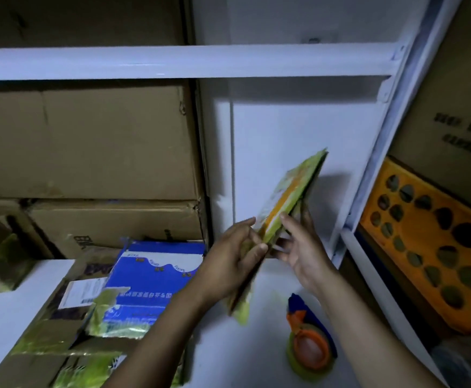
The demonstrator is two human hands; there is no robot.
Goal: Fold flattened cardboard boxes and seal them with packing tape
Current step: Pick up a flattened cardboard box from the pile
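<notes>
Apparently flattened box (290,197) in left hand (228,261)

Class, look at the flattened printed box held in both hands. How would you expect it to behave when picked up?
Probably fairly stiff: the flattened box stands out straight above the left hand and right hand, with no sag. Likely light for its size, since pinches at its lower part alone hold it up.

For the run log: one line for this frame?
left grip: holds flat box | right grip: holds flat box | tape dispenser: lying untouched
</notes>
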